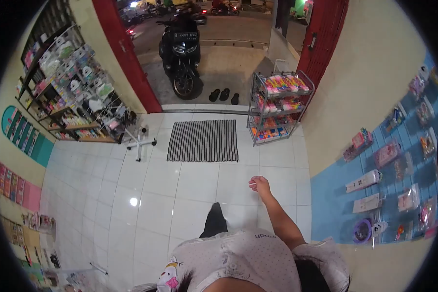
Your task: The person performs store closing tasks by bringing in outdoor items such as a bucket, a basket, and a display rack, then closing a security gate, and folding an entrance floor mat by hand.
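Observation:
My right hand (260, 185) hangs in front of my body over the white tiled floor (199, 187). Its fingers are loosely bent and slightly apart, with no object seen in them. The striped doormat (203, 141) lies ahead and to the left of this hand. Beyond it, nearer the doorway, stands a metal rack (281, 108) with several tiers of small colourful packets. My left hand is out of view. One dark-clad leg (215, 220) reaches forward below my printed light shirt (233, 258).
Outside the red-framed doorway are a parked motorbike (181, 58) and black sandals (220, 95). Shelves of small goods (75, 87) line the left wall, beside a white wheeled stand base (140, 142). Packaged items hang on the blue panel (333, 194) at right.

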`<action>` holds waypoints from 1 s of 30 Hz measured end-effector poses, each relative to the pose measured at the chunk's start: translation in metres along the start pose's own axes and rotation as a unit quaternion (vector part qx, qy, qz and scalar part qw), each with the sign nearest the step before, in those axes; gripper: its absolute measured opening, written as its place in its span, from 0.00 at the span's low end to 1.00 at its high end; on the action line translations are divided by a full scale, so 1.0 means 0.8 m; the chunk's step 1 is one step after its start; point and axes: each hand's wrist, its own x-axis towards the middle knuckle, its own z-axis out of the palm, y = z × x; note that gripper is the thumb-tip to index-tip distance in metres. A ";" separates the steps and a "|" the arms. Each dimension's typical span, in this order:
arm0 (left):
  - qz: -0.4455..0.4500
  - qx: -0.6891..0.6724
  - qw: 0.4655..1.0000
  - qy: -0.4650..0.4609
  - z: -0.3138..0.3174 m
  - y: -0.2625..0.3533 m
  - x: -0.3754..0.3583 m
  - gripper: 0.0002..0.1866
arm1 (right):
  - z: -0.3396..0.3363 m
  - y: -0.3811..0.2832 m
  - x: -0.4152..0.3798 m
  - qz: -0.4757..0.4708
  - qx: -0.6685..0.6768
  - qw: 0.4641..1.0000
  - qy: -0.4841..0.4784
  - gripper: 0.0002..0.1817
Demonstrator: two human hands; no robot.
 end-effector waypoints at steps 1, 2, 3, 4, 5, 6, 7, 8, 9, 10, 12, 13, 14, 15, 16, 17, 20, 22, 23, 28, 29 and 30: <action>0.023 0.033 0.999 0.006 -0.013 0.014 0.043 0.17 | 0.011 -0.024 0.026 0.006 -0.001 1.000 0.009 0.13; 0.037 0.020 0.999 0.010 -0.026 0.042 0.105 0.17 | 0.019 -0.051 0.058 0.010 -0.006 1.000 0.018 0.14; 0.043 0.011 0.999 0.005 -0.037 0.056 0.148 0.17 | 0.027 -0.068 0.083 0.028 -0.015 0.999 0.038 0.16; 0.046 0.003 0.999 -0.001 -0.054 0.073 0.182 0.17 | 0.034 -0.078 0.098 0.033 -0.010 0.998 0.053 0.16; 0.054 -0.010 0.999 -0.001 -0.069 0.106 0.231 0.18 | 0.039 -0.095 0.123 0.029 -0.004 0.997 0.067 0.16; 0.060 -0.021 0.998 -0.003 -0.089 0.144 0.276 0.18 | 0.042 -0.110 0.150 0.026 0.001 0.996 0.082 0.15; 0.089 -0.050 0.990 0.101 -0.111 0.194 0.318 0.14 | 0.045 -0.122 0.172 0.023 0.001 0.994 0.103 0.13; 0.049 -0.175 0.983 0.035 -0.210 0.315 0.310 0.10 | 0.047 -0.134 0.194 0.027 0.017 0.992 0.119 0.12; 0.085 -0.187 0.977 0.053 -0.201 0.326 0.402 0.09 | 0.049 -0.148 0.215 0.031 0.034 0.990 0.135 0.11; 0.133 -0.345 0.927 0.056 -0.197 0.350 0.487 0.08 | 0.052 -0.159 0.237 0.034 0.053 0.986 0.151 0.10; 0.164 -0.405 0.899 0.031 -0.259 0.475 0.557 0.08 | 0.055 -0.169 0.286 0.048 0.070 0.984 0.160 0.09; 0.199 -0.415 0.887 0.033 -0.284 0.534 0.590 0.08 | 0.057 -0.172 0.316 0.060 0.077 0.981 0.170 0.09; 0.214 -0.376 0.901 0.034 -0.299 0.576 0.630 0.08 | 0.057 -0.177 0.346 0.071 0.081 0.978 0.180 0.10; 0.230 -0.378 0.896 0.034 -0.318 0.627 0.650 0.09 | 0.062 -0.185 0.372 0.086 0.097 0.975 0.183 0.10; 0.244 -0.377 0.893 0.035 -0.341 0.665 0.664 0.09 | 0.069 -0.187 0.394 0.118 0.131 0.966 0.191 0.10; 0.249 -0.350 0.902 0.044 -0.341 0.682 0.693 0.10 | 0.076 -0.194 0.431 0.141 0.166 0.956 0.197 0.10; 0.218 -0.349 0.912 0.001 -0.347 0.711 0.751 0.10 | 0.103 -0.229 0.547 0.138 0.251 0.936 0.205 0.11; 0.193 -0.352 0.916 -0.022 -0.336 0.693 0.793 0.12 | 0.132 -0.278 0.627 0.116 0.284 0.931 0.198 0.13; 0.171 -0.352 0.919 -0.043 -0.330 0.670 0.821 0.13 | 0.146 -0.307 0.659 0.101 0.281 0.938 0.178 0.13; 0.058 0.033 0.996 -0.051 -0.337 0.627 0.914 0.14 | 0.181 -0.433 0.817 0.048 0.237 0.963 0.120 0.15; 0.046 0.051 0.996 -0.057 -0.342 0.646 0.940 0.14 | 0.184 -0.457 0.841 0.053 0.216 0.964 0.148 0.16; 0.044 0.065 0.995 -0.059 -0.349 0.669 0.969 0.13 | 0.180 -0.471 0.866 0.036 0.224 0.961 0.157 0.16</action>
